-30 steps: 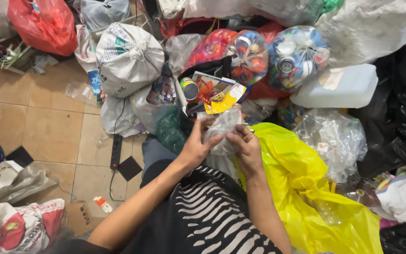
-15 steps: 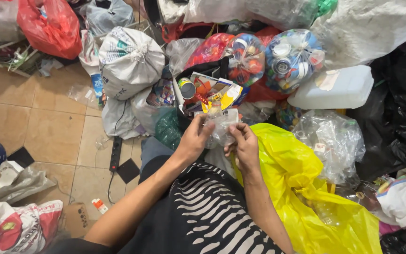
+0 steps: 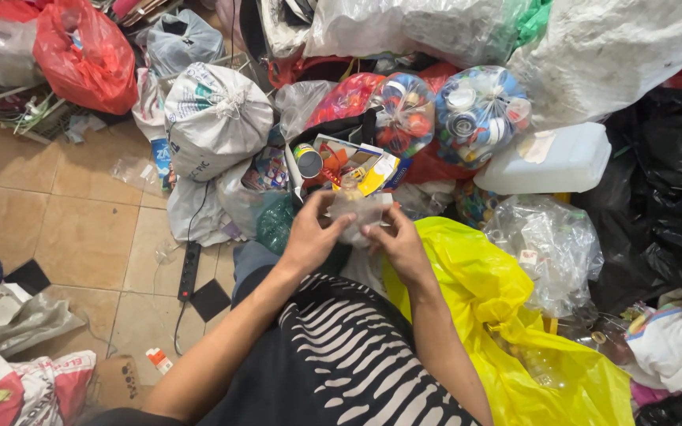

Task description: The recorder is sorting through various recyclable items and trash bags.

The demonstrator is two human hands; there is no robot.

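- You could lose the small crumpled clear plastic piece [image 3: 354, 213]: it is thin and slack, pinched only at its edges, so if either hand loosens it may drop into the clutter below, where clear plastic would be hard to pick out.
- You could tear it if the two hands pull apart too hard (it looks like flimsy film).
- Your forearms hang just above the bright yellow plastic bag [image 3: 507, 315] at your right knee; a wide elbow swing could drag that bag and tip what is in it.
- The open cardboard box of cans and cartons [image 3: 341, 162] sits just beyond your hands, on the far side; a reach forward could knock it.
- Your left hand [image 3: 313, 237] is closed around the left edge of the plastic piece, fingers curled and thumb on top.
- Your right hand [image 3: 399, 243] grips the right edge in the same way, thumb pressed against the film; neither hand is spread open.
- The plastic piece is held in mid-air between both hands, above your lap and in front of the box, in the middle of the scene.
- Farther off lie a tied white woven sack [image 3: 215, 118] to the left, two clear bags of coloured bottle caps [image 3: 479, 110] beyond, and a white plastic jerrycan [image 3: 546, 162] to the right.
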